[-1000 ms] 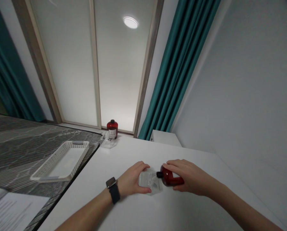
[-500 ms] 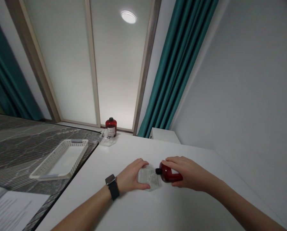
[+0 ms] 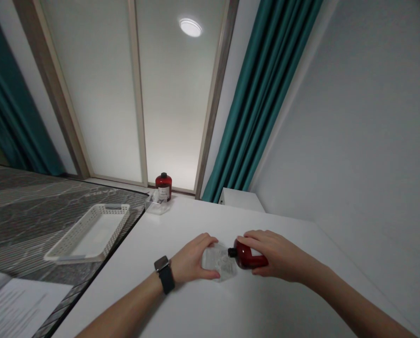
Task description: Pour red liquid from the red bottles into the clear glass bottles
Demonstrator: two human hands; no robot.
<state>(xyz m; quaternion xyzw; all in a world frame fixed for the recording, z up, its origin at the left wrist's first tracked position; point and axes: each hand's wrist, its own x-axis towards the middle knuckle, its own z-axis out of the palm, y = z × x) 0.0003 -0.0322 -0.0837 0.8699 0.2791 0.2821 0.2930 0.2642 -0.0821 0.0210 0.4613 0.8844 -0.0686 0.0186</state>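
Observation:
My left hand (image 3: 195, 258), with a dark watch at the wrist, is closed around the side of a clear plastic container (image 3: 221, 264) on the white table (image 3: 181, 310). In my right hand (image 3: 271, 256) lies a dark red bottle (image 3: 244, 255), tipped on its side with its black neck pointing left. The neck sits over the container's right part. Any liquid coming from it is too faint to make out. Part of the bottle's pale label shows between my fingers.
A second red bottle (image 3: 164, 185) stands upright at the table's far edge, beside a small clear box (image 3: 156, 206) with whitish contents. On the grey surface to the left are a white perforated basket (image 3: 72, 257) and printed pages (image 3: 30, 305). A white cabinet (image 3: 243, 201) stands beyond the table.
Both hands keep their holds on the container and the tipped bottle. The whole view has shifted very slightly; nothing else has visibly moved.

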